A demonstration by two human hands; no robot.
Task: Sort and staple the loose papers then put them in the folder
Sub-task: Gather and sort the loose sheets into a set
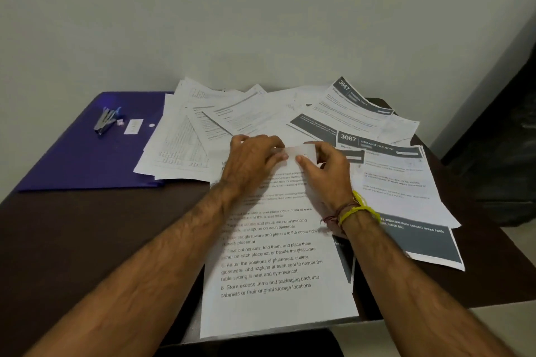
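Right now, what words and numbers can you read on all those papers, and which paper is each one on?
"3667": dark header of the far sheet.
"3087" and "ENTRANCE / BALCONY": header of the right sheet.
"6 Store excess items and packaging back into cabinets or their original storage locations": front sheet, under both hands.
"adjacent door contact areas": grey-banded sheet.
Table sheets and folder label: too blurred.

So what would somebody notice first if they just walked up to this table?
Probably the two hands, left hand and right hand, working the top edge of a printed sheet in the middle. Behind them spreads a messy fan of loose papers. At far left, a stapler lies on a purple folder.
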